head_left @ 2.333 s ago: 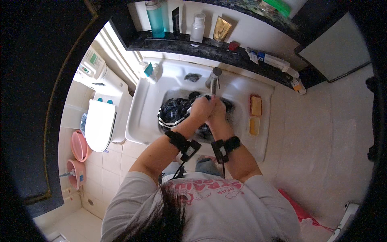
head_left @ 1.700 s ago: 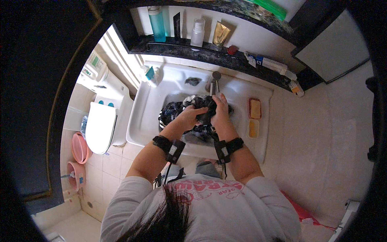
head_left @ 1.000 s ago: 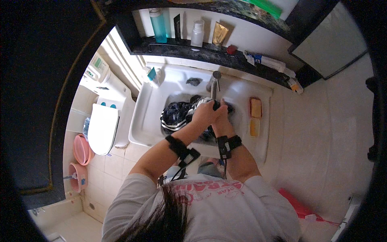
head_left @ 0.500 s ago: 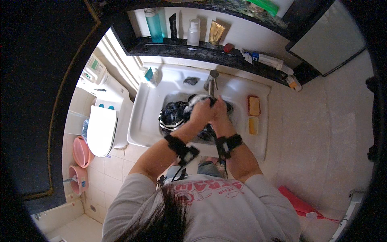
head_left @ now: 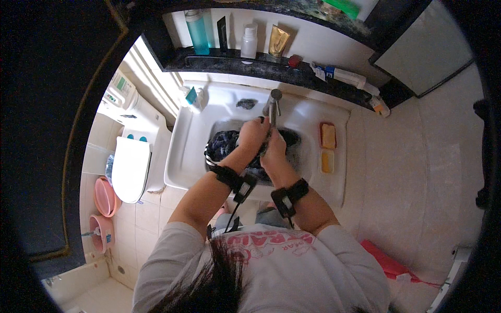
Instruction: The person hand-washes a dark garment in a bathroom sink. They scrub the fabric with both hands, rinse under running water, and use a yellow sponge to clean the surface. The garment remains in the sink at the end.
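Note:
A dark wet garment (head_left: 223,144) with white stripes lies in the basin of the white sink (head_left: 182,156). Both of my hands are over the basin, close together just in front of the metal faucet (head_left: 275,99). My left hand (head_left: 254,135) is closed on a bunched part of the dark cloth. Lower and to the right, my right hand (head_left: 274,147) is also closed on the cloth. Much of the held cloth is hidden behind my fingers. Black bands with small boxes are strapped round both wrists.
On the sink's right rim sit a soap bar in a red dish (head_left: 327,136) and a yellow block in a clear dish (head_left: 327,161). Bottles and tubes stand on the dark shelf (head_left: 224,61) behind. A toilet (head_left: 133,169) and pink basins (head_left: 107,196) are at left.
My hands have drawn slightly left and nearer, with the right one now lower than the left. The white foamy patch seen on the cloth earlier is no longer visible.

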{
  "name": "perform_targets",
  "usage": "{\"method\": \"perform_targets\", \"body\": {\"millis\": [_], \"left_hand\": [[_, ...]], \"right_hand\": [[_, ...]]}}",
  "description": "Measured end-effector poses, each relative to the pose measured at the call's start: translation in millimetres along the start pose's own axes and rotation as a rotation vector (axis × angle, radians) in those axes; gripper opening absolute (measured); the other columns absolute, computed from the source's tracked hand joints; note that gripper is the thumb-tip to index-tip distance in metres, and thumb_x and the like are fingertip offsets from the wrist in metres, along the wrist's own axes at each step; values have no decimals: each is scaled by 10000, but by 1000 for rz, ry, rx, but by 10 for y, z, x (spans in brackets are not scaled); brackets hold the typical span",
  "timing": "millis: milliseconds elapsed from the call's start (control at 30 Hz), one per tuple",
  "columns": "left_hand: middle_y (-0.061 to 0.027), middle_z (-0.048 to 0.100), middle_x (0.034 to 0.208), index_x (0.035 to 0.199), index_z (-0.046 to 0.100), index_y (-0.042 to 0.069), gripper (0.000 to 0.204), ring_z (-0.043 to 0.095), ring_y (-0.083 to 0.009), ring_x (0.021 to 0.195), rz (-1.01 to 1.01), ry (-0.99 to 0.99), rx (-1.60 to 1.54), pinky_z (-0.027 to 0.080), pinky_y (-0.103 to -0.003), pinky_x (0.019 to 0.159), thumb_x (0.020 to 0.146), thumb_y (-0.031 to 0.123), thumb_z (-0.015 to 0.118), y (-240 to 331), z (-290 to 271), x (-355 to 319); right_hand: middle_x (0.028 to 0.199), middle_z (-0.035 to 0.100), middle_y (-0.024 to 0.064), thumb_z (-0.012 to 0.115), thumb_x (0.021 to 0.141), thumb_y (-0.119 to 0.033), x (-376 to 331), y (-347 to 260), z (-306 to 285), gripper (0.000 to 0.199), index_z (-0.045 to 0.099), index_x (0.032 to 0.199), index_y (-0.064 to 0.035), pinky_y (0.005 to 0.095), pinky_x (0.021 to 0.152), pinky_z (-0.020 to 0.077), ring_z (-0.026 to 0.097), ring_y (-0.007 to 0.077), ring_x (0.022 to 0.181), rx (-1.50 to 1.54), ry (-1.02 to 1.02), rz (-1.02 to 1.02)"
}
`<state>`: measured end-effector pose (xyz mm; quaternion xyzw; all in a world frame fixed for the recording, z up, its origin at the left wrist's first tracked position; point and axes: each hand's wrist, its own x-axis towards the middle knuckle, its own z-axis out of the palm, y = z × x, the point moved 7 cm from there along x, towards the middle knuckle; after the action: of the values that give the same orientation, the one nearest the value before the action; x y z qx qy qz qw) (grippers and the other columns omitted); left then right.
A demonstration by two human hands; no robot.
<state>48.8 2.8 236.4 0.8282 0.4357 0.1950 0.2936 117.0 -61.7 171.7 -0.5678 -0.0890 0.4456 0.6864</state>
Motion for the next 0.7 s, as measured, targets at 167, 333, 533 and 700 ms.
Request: {"method": "perform_targets", "body": {"millis": [167, 333, 533, 700], "left_hand": [[-269, 501, 1149, 1200, 472, 12, 470, 525, -388, 1023, 157, -251, -564, 428, -385, 877, 749, 64, 594, 47, -113, -187], [-191, 580, 1018, 1118, 498, 50, 358, 562, -376, 901, -181, -194, -943, 461, -378, 773, 794, 146, 614, -351, 9, -83], [-245, 594, 829, 1014, 519, 27, 424, 592, -395, 807, -34, -172, -218, 464, -434, 689, 836, 410, 562, 40, 91, -167], [-279, 593, 834, 759, 591, -43, 582, 587, -405, 818, -229, -78, -331, 456, -460, 718, 799, 535, 540, 162, -218, -197]], "right_hand": [[1022, 572, 66, 416, 922, -425, -90, -269, -63, 405, 541, 1034, -56, 313, 804, 447, 538, 240, 996, 346, -147, 21], [1140, 499, 62, 574, 872, -324, -252, -182, 32, 399, 460, 1193, -116, 317, 738, 458, 519, 187, 998, 507, -240, 212], [803, 523, 31, 479, 898, -442, -178, -62, 73, 380, 515, 1058, -100, 302, 525, 407, 505, 169, 709, 287, -61, 71], [720, 542, 40, 430, 907, -492, -295, 150, 181, 429, 547, 929, -80, 277, 481, 392, 515, 169, 570, 434, 62, 380]]}}
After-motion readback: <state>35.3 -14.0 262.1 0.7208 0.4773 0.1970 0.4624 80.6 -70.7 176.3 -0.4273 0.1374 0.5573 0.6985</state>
